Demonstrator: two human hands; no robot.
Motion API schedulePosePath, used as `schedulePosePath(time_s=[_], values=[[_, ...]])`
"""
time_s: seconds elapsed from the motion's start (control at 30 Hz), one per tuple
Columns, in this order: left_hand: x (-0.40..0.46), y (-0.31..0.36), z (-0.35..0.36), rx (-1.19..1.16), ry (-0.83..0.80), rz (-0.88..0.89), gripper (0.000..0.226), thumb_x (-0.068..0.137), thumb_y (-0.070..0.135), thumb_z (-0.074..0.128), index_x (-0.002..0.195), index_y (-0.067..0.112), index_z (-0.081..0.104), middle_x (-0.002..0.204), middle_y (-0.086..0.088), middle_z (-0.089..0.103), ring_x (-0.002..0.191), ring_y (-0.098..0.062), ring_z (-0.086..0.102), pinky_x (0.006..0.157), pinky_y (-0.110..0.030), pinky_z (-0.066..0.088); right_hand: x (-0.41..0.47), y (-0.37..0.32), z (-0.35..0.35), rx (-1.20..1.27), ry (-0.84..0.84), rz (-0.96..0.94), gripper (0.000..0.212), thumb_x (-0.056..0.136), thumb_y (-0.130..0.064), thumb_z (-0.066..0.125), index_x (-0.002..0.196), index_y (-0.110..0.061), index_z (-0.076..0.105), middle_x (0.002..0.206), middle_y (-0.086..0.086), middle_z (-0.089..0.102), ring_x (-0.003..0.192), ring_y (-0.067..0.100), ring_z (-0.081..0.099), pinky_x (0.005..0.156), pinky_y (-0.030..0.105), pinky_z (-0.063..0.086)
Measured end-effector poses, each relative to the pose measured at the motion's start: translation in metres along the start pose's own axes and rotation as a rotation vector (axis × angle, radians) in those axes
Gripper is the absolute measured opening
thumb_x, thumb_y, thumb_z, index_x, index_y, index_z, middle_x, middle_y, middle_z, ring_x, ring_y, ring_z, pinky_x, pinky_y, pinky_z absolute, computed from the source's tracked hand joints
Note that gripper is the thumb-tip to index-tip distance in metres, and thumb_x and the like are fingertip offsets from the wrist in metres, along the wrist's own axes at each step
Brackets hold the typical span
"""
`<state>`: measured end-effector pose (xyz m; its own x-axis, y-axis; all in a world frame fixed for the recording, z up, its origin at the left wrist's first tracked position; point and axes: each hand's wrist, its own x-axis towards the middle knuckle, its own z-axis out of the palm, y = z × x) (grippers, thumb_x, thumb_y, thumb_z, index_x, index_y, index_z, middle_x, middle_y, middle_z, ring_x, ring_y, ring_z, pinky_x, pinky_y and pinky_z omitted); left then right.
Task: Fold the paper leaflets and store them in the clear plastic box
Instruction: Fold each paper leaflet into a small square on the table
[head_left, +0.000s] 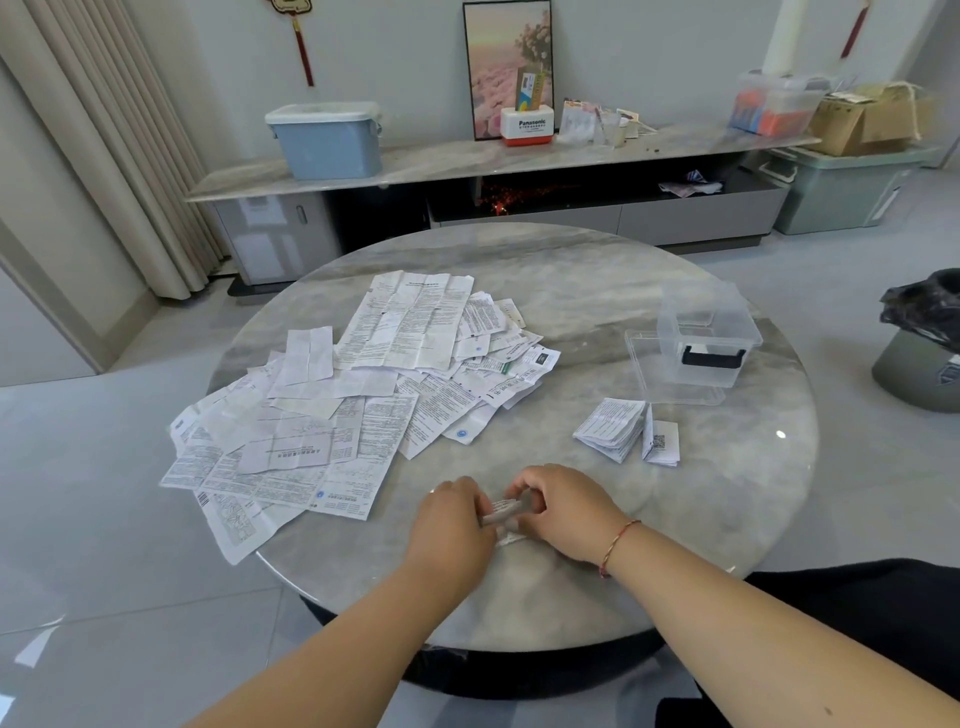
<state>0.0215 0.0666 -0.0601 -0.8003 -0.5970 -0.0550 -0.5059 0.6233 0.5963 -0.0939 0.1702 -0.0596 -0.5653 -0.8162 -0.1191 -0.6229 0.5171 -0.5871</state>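
Note:
A small folded leaflet (503, 512) sits near the front edge of the round marble table (571, 270), pinched between both hands. My left hand (451, 519) grips its left end and my right hand (563, 512) grips its right end. A wide pile of unfolded leaflets (358, 384) covers the table's left half. Two folded leaflets (626, 431) lie to the right, just in front of the clear plastic box (706, 332). The box has a black latch, and its clear lid (644, 374) lies flat under and beside it.
Behind the table runs a low TV cabinet (467, 161) carrying a blue storage bin (327, 137), a framed picture and other boxes. On the floor at the right stands a waste bin with a black bag (922, 338). Beige curtains hang at the left.

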Motion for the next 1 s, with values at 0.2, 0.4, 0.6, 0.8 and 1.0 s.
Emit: schedulePosePath(time_s=[0.2,0.4,0.6,0.8,1.0], values=[[0.004,0.008,-0.007,-0.514,-0.035,-0.124,0.026,0.072,0.008,0.077,0.087,0.018,0.058,0.065,0.001,0.059,0.059,-0.01,0.054,0.058,-0.026,0.044,-0.012,0.005,-0.018,0.221,0.069,0.024,0.025,0.076,-0.023,0.073,0.063,-0.03,0.053,0.064,-0.011,0.054,0.058,0.0,0.048,0.056,0.017,0.038],[0.005,0.027,-0.017,-1.05,-0.138,-0.262,0.012,0.09,-0.011,0.049,0.097,-0.003,0.055,0.071,-0.013,0.064,0.062,-0.019,0.063,0.061,-0.026,0.056,-0.025,0.009,-0.045,0.452,0.325,0.18,0.019,0.085,-0.002,0.058,0.069,-0.01,0.063,0.05,-0.006,0.053,0.045,0.0,0.046,0.05,0.018,0.037],[0.019,0.018,-0.034,-0.994,0.068,-0.326,0.014,0.092,-0.007,0.043,0.098,-0.002,0.055,0.077,-0.018,0.064,0.065,-0.024,0.061,0.064,-0.03,0.056,-0.03,0.069,-0.084,0.413,0.979,0.749,0.025,0.092,-0.021,0.052,0.094,-0.002,0.069,0.096,0.022,0.066,0.088,0.037,0.059,0.072,0.031,0.041],[0.022,0.005,-0.041,-0.837,0.186,-0.311,0.016,0.089,-0.003,0.047,0.092,0.005,0.059,0.078,-0.013,0.067,0.067,-0.022,0.062,0.059,-0.031,0.052,-0.023,0.09,-0.077,0.274,0.732,0.826,0.03,0.095,-0.023,0.045,0.103,-0.005,0.067,0.102,0.021,0.065,0.093,0.037,0.058,0.074,0.033,0.041],[0.051,-0.023,-0.072,-0.415,0.432,-0.253,0.011,0.089,0.014,0.052,0.093,0.018,0.061,0.084,0.004,0.066,0.079,-0.014,0.062,0.067,-0.031,0.05,-0.016,0.042,-0.058,0.037,1.077,0.448,0.028,0.09,-0.022,0.051,0.112,-0.01,0.063,0.099,0.016,0.058,0.102,0.036,0.05,0.072,0.034,0.038]])
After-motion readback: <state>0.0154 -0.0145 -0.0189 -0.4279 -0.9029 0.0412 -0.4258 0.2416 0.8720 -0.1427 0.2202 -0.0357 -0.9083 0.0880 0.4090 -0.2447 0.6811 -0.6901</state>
